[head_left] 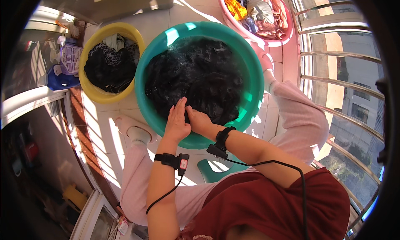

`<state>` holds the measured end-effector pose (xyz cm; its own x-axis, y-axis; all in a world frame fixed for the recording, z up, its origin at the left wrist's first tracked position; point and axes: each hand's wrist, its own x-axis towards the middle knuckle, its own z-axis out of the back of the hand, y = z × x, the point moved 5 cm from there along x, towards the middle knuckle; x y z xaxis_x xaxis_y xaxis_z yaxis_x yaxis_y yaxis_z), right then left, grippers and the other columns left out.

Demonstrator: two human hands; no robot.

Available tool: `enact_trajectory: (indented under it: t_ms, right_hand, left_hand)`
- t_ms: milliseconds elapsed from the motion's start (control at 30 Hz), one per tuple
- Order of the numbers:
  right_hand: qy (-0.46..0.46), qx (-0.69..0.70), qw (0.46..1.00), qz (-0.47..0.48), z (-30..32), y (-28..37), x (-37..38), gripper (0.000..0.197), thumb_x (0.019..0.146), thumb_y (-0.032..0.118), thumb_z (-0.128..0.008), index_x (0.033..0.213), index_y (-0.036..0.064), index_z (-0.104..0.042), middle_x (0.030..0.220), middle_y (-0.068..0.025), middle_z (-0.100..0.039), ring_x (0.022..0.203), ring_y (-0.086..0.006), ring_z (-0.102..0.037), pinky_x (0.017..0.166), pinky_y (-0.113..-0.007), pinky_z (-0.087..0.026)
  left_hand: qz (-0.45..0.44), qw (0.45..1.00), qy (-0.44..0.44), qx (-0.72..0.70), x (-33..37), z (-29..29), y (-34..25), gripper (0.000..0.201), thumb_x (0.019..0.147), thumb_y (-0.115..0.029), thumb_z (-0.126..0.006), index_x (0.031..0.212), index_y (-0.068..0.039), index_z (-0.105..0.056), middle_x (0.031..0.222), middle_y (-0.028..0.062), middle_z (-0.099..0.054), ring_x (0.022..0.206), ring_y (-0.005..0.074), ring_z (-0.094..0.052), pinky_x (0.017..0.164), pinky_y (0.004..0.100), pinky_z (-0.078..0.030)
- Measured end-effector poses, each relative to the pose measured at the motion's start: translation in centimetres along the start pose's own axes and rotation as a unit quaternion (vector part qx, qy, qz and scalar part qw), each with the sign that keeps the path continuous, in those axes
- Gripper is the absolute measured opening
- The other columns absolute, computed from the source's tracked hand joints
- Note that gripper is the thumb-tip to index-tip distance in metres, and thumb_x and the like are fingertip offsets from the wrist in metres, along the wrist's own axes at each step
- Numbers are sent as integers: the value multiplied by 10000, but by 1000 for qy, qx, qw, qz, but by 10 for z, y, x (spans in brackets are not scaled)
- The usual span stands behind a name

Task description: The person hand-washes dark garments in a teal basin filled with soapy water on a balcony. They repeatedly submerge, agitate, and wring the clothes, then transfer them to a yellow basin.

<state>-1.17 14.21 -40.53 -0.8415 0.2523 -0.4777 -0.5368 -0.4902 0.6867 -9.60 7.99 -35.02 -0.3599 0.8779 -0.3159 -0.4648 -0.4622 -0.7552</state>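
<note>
Dark wet clothes (200,73) lie in water in a large round green basin (255,94) on the floor before me. Over the basin's near rim, my left hand (177,124) has its fingers stretched out, pointing away from me. Against its right side rests my right hand (201,121), its thumb side showing and most of its fingers hidden. I see no garment in either hand; the space between the palms is out of sight. Each wrist wears a black strap with a small cabled box.
At the left stands a yellow basin (89,87) of dark clothes, near a purple-labelled bottle (71,58) and a blue bottle (61,78). A pink basin (266,40) of coloured clothes is far right. Metal railings (341,53) line the right side. A green stool (206,169) shows beneath me.
</note>
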Motion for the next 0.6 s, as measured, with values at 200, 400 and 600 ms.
enact_trajectory:
  t_ms: [200,400,600]
  right_hand:
    - [156,-239,934,212,32,-29,-20,848,658,393,-812,1374,137,-437,1432,-101,-414,1373,-307,-323,1115,-518,-262]
    - [187,-357,902,157,51,-73,-5,858,660,552,-747,1418,413,-369,1556,6,-198,1440,-333,-127,1116,-645,-89]
    - [262,-310,914,21,2,-120,6,637,771,362,-683,1368,339,-464,1458,-34,-405,1394,-358,-236,1129,-531,-216]
  left_hand:
    - [117,946,196,230,3,-64,27,1059,585,-169,-801,1463,-56,-219,1263,119,-539,1189,248,-511,1015,383,-320]
    - [122,923,218,293,23,-110,74,774,667,-265,-752,1335,-55,-424,1210,129,-598,1135,238,-563,998,396,-358]
    - [114,926,159,322,34,-149,120,492,803,-249,-627,1266,-99,-555,1303,144,-547,1212,302,-507,1085,435,-322]
